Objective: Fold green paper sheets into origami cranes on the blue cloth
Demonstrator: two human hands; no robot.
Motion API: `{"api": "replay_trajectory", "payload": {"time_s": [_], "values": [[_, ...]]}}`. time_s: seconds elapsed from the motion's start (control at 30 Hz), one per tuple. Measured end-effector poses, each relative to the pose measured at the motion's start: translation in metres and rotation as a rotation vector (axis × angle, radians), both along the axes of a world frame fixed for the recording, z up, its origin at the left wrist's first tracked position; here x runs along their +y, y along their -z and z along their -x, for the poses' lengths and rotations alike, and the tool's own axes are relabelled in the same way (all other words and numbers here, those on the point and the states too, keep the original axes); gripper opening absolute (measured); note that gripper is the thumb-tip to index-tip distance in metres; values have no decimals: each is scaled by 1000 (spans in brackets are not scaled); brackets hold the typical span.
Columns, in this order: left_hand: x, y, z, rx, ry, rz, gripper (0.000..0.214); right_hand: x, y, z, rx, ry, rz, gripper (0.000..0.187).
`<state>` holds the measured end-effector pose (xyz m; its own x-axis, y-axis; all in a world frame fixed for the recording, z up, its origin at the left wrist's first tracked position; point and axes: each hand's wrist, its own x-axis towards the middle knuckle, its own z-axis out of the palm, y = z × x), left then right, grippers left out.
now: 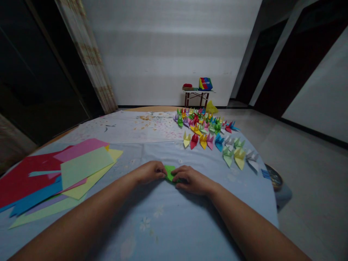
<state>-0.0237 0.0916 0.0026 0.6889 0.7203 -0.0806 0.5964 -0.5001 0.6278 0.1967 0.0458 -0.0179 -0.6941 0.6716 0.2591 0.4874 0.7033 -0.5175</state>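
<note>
Paper [169, 172], bright green and already folded down to a small, flat, pointed shape, lies on the near middle of the table, straight ahead of the person and between the two hands. Only a wedge of it shows, since fingers cover its edges on both sides. The left hand [150, 172] comes in from the left with its fingers curled, their tips closed on the paper's left edge. The right hand [191, 180] comes in from the right, knuckles up, with fingers bent over the right and near edge, gripping and pressing it down against the cloth. The two sets of fingertips almost meet over the paper. Both forearms run back toward the camera across a pale blue tablecloth [163, 224] printed with faint white flowers. To the left, well apart from the hands, a fan of loose sheets [54, 177] lies overlapped: red, pink, pale green, yellow, blue and lilac. To the right and farther back, rows of small folded figures [212, 134] in many colours stand close together on the cloth. Beyond the hands lies a white cloth [130, 127] with faint speckled print. Against the far wall stands a small table [197, 95] with a multicoloured box [205, 83] on it, and a patterned curtain [89, 61] hangs at the left.
</note>
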Motion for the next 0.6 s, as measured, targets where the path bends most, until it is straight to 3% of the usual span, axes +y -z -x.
{"api": "replay_trajectory", "payload": {"time_s": [0.17, 0.27, 0.43, 0.6], "values": [[-6, 4, 4, -60, -18, 103, 22, -3, -1, 2, 66, -52, 37, 34], [-13, 11, 5, -137, -73, 122, 23, 0, 6, 4, 117, -15, 70, 40], [-21, 21, 0, -211, -185, 34, 21, 6, 14, 7, 146, -4, 46, 26], [-26, 23, -4, -164, -274, -67, 19, 6, 9, 8, 65, 7, -14, 17]]}}
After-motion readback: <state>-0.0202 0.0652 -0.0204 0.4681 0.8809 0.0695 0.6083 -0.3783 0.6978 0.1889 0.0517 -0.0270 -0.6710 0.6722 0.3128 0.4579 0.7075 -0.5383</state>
